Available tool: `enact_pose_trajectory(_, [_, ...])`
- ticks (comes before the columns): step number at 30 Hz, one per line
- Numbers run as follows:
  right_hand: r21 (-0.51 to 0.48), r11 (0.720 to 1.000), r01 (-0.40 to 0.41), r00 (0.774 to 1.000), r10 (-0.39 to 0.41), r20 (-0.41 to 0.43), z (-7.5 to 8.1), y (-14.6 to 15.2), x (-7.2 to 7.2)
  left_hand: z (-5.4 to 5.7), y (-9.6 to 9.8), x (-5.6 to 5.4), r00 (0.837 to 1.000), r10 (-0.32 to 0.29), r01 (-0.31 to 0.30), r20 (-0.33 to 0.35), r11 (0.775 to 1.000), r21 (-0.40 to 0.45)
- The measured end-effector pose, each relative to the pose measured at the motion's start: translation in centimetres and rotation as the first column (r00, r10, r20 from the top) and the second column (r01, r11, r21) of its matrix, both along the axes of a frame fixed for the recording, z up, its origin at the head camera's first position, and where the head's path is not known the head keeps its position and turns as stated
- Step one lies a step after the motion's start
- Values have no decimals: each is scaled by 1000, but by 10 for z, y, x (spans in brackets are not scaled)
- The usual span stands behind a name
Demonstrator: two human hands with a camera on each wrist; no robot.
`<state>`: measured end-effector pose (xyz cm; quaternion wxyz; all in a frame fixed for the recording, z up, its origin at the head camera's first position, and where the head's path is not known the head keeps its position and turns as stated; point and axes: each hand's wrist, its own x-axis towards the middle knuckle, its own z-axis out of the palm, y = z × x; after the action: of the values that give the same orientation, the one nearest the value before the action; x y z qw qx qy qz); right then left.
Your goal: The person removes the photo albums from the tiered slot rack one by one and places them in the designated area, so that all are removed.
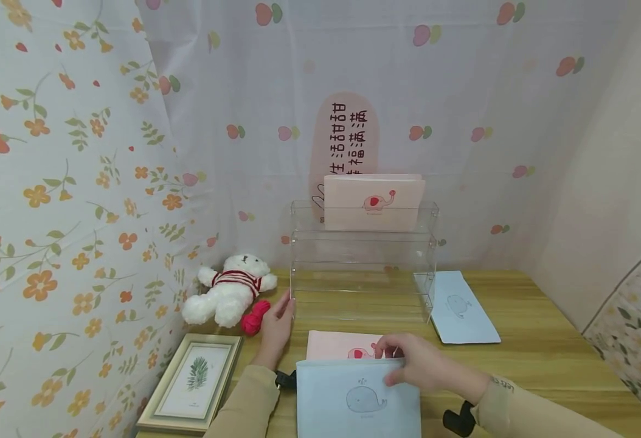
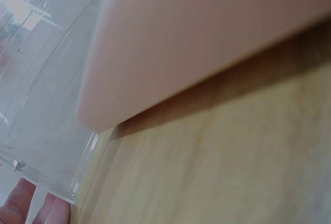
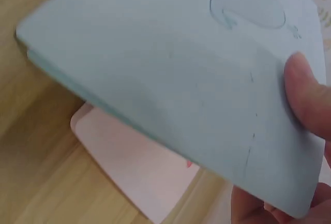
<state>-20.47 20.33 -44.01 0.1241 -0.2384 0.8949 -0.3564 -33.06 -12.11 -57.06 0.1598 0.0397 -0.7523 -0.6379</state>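
In the head view my right hand [image 1: 421, 362] pinches the top edge of a light blue notebook [image 1: 357, 395] with a whale drawing, thumb on the cover and fingers behind. The notebook is tilted up above the table and partly covers a pink notebook [image 1: 342, 344] with a red-eared elephant. My left hand [image 1: 278, 328] touches the left side of a clear acrylic tiered rack [image 1: 361, 277] near its base, fingertips [image 2: 20, 198] against the panel's edge. Another pink elephant notebook [image 1: 374, 204] stands in the rack's top tier.
A second blue whale notebook [image 1: 463, 307] lies at the rack's right. On the left are a white teddy bear [image 1: 235, 289] in a striped top, a red yarn bundle [image 1: 256, 317] and a framed leaf print [image 1: 194, 383]. Patterned curtains [image 1: 79, 182] border the wooden table [image 1: 539, 347].
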Motion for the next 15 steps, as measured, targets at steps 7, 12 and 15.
enact_pose_trajectory(7, [103, 992, -68, 997, 64, 36, -9, 1, -15, -1, 0, 2, 1000, -5, 5, 16, 1000, 6])
enact_pose_trajectory(12, [183, 980, -80, 991, 58, 122, -17, -3, -17, -2, 0, 0, 999, 21, -22, -28, 999, -30])
enact_pose_trajectory(15, [229, 970, -83, 987, 49, 150, -23, -6, -16, 0, 0, 0, 999, 18, -19, -32, 999, -29])
